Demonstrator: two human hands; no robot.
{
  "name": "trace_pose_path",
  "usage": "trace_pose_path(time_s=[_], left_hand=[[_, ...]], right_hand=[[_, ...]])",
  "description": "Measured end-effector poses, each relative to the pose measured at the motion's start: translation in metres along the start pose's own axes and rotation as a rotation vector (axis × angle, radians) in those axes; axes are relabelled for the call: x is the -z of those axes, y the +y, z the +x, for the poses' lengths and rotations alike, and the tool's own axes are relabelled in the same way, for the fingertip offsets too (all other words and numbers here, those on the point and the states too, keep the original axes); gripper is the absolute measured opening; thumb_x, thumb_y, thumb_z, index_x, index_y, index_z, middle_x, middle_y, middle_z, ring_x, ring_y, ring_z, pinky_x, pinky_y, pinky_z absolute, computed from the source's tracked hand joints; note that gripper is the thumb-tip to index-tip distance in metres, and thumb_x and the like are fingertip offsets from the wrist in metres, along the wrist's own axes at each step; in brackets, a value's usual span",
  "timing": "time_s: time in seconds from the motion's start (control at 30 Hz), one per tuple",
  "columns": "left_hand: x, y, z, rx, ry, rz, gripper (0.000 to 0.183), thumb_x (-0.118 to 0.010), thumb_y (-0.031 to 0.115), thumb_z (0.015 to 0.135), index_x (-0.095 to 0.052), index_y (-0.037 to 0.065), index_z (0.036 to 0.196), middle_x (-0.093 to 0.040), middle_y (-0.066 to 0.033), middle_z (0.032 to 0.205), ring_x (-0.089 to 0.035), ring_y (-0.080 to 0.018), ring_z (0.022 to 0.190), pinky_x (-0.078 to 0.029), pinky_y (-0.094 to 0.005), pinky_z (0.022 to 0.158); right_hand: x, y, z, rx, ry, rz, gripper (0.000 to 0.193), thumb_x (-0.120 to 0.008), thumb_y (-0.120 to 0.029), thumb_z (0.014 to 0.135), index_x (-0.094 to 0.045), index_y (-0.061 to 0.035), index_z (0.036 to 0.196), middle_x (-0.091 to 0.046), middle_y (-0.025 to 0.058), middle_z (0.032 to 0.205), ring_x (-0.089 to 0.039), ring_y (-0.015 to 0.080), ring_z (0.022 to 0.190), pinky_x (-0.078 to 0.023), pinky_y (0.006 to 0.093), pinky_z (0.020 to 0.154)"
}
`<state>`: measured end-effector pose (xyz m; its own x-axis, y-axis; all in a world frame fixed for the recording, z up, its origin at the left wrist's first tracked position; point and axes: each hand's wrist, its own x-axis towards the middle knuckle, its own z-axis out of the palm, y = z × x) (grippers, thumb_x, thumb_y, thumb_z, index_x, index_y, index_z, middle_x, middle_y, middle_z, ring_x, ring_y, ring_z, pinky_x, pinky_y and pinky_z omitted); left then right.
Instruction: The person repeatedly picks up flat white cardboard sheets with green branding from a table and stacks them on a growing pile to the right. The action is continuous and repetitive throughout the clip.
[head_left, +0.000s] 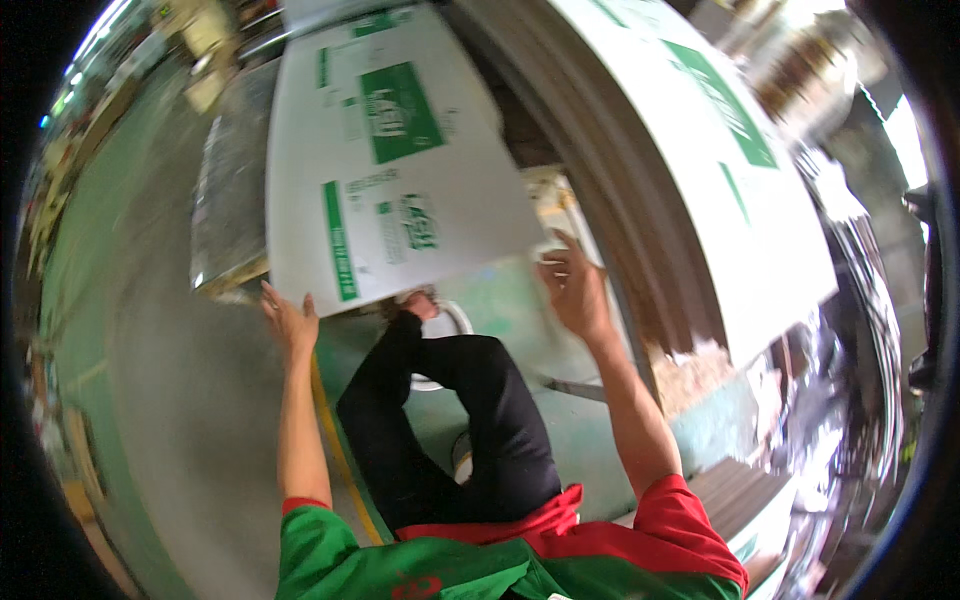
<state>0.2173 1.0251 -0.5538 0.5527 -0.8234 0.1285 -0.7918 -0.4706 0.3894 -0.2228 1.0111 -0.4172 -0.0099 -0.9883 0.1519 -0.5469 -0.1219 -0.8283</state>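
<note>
A large flat white sheet with green printed blocks (300, 200) lies in front of me, its near edge toward my knees. At its near left corner, my left hand (290, 322) touches the edge with thumb and fingers spread. My right hand (577, 290) is just off the near right corner, fingers apart and slightly bent, holding nothing. To the right of the sheet stands a tall stack of brown boards (640, 190), topped by another white and green printed sheet (690, 150).
A dark, shiny wrapped stack (235, 170) sits under and left of the sheet. A white round rim (460, 318), perhaps a bucket, is by my legs. A yellow line (340, 450) crosses the green and grey floor. More brown boards (740, 490) lie at lower right.
</note>
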Motion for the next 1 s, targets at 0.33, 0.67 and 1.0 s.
trace_pose_path(time_s=[0.33,0.67,1.0], left_hand=[[0.035,0.132,-0.189,-0.457,-0.497,-0.861,0.049,-0.067,0.028,0.093,-0.052,0.000,0.131,-0.054,-0.0187,0.127,-0.060,-0.0308,0.112,-0.052,-0.0387,0.089],[0.144,0.225,-0.225,-0.353,-1.258,-1.690,0.059,-0.047,0.050,0.102,-0.053,0.000,0.131,-0.063,-0.0153,0.124,-0.064,-0.0262,0.112,-0.053,-0.0401,0.093],[0.249,0.333,-0.185,-0.375,-1.253,-1.817,0.041,-0.064,0.036,0.091,-0.063,-0.003,0.103,-0.065,-0.0106,0.086,-0.065,-0.0206,0.072,-0.055,-0.0330,0.065]], right_hand=[[0.182,-0.026,-0.102,-0.128,0.196,-1.244,0.053,-0.070,-0.001,0.080,-0.054,0.0071,0.130,-0.054,0.0264,0.137,-0.053,0.0391,0.128,-0.045,0.0454,0.107],[0.170,-0.111,-0.113,-0.026,-0.136,-1.050,0.027,-0.060,-0.014,0.092,-0.066,-0.0017,0.115,-0.068,0.0254,0.102,-0.064,0.0419,0.094,-0.048,0.0486,0.090],[0.142,-0.210,-0.133,1.211,0.302,-0.964,0.038,-0.064,-0.013,0.085,-0.061,-0.0030,0.122,-0.067,0.0148,0.112,-0.067,0.0290,0.097,-0.055,0.0392,0.080]])
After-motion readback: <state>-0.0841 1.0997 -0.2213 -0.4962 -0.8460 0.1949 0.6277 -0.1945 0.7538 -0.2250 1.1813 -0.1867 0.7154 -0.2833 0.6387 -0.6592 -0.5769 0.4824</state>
